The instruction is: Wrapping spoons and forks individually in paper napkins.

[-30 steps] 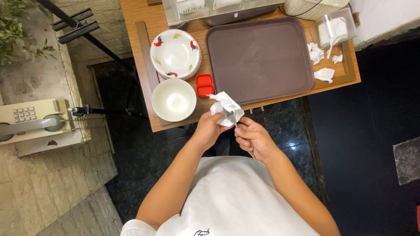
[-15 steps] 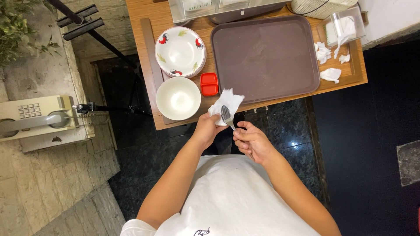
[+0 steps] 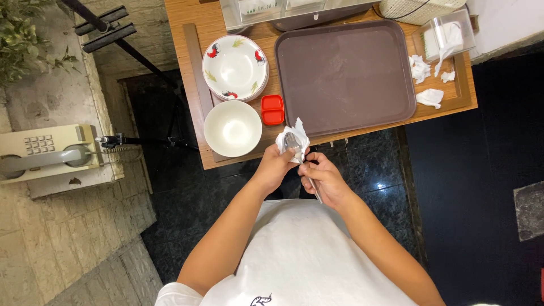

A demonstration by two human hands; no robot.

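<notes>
Below the wooden table's near edge (image 3: 340,136), a crumpled white paper napkin (image 3: 293,139) is pinched by the left hand (image 3: 276,165); a metal spoon (image 3: 300,161) is gripped by the right hand (image 3: 324,180), over open dark floor (image 3: 453,187).

I stand at what looks like an eatery's service counter: a wooden table (image 3: 442,110) carries a brown serving tray (image 3: 345,71), stacked patterned plates (image 3: 235,67), a white bowl (image 3: 232,128), a clear tissue dispenser (image 3: 445,37), over dark polished floor tiles (image 3: 470,187).
</notes>
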